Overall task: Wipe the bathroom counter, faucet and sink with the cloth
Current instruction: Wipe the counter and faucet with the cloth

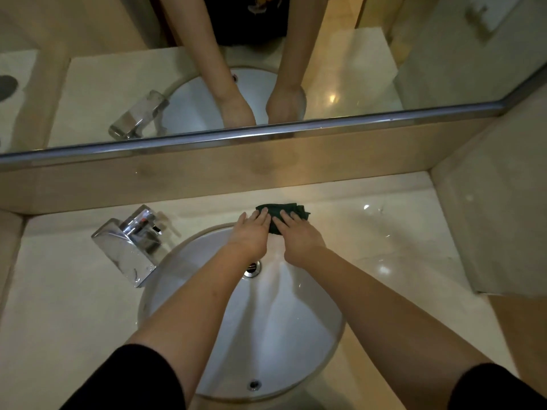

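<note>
**Both hands flat on the cloth, behind the basin**

I have my left hand (251, 232) and my right hand (297, 236) side by side, fingers spread wide and palms down, pressing the cloth (281, 216) onto the worktop (384, 232). Neither hand is closed around it; they pin it flat rather than grip it. The cloth sits on the strip of worktop just behind the sink (242, 321), between the basin's far rim and the wall panel under the mirror (325, 69), with its near edge reaching the rim.

I judge this to be the counter-wiping step, at the back edge. The faucet (130, 244) stands to the left of the basin, apart from my hands, and looks untouched by the cloth at this moment; the bowl looks unwiped too, though I cannot tell for sure.

The next move, I think, calls for even downward pressure while sliding the cloth sideways along the narrow strip, keeping it from slipping over the rim into the bowl.

The cloth is dark green, small and bunched, with rumpled folds showing past my right fingertips. Most of it is hidden under my fingers. Whether it is damp I cannot tell.
</note>
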Tool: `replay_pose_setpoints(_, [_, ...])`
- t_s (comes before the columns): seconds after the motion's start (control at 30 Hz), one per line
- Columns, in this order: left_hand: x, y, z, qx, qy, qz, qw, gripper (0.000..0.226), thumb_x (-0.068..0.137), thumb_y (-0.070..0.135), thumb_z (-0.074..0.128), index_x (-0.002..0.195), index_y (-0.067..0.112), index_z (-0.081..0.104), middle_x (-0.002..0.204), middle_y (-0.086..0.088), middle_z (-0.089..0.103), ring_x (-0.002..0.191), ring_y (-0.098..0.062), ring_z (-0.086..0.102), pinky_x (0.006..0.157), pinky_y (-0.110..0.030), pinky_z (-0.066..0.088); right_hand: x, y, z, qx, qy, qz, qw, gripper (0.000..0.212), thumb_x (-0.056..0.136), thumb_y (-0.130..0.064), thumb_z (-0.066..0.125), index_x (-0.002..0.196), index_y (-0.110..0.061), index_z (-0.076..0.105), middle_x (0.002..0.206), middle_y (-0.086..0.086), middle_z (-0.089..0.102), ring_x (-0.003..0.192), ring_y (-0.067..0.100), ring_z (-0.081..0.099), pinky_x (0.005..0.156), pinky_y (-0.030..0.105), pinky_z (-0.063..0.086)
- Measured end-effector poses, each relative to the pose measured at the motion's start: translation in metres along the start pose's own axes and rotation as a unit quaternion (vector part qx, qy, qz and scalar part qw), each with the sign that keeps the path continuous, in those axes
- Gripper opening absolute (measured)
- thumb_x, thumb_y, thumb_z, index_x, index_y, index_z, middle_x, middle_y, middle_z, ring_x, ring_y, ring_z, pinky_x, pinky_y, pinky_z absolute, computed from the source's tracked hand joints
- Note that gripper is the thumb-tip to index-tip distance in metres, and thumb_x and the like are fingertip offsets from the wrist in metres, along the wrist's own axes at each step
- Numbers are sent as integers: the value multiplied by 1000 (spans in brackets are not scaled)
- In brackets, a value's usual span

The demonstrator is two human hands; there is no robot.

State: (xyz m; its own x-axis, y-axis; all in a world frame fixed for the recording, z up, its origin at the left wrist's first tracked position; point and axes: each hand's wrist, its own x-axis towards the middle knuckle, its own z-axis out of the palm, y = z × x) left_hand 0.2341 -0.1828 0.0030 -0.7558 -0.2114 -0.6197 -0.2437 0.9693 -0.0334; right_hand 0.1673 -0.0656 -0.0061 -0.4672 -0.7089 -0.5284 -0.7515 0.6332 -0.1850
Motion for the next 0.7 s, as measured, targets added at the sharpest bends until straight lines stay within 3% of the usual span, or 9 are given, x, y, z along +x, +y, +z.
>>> replay_pose_setpoints(0.43, [50,18,-34,22,18,27,999,65,96,12,32,153,9,0,161,-3,-8,148,-18,0,119,-38,5,36,66,-31,34,3,-15,999,73,92,-5,48,153,-25,12,161,0,2,147,19,5,118,32,16])
replay_pose_setpoints(0.7, [27,60,-26,38,0,56,998,69,93,9,33,153,11,-1,161,-3,-10,148,-19,-2,119,-38,4,-10,85,-3,35,8,-1,999,69,95,-4,42,152,-27,10,161,1,-1,147,20,0,117,33,15])
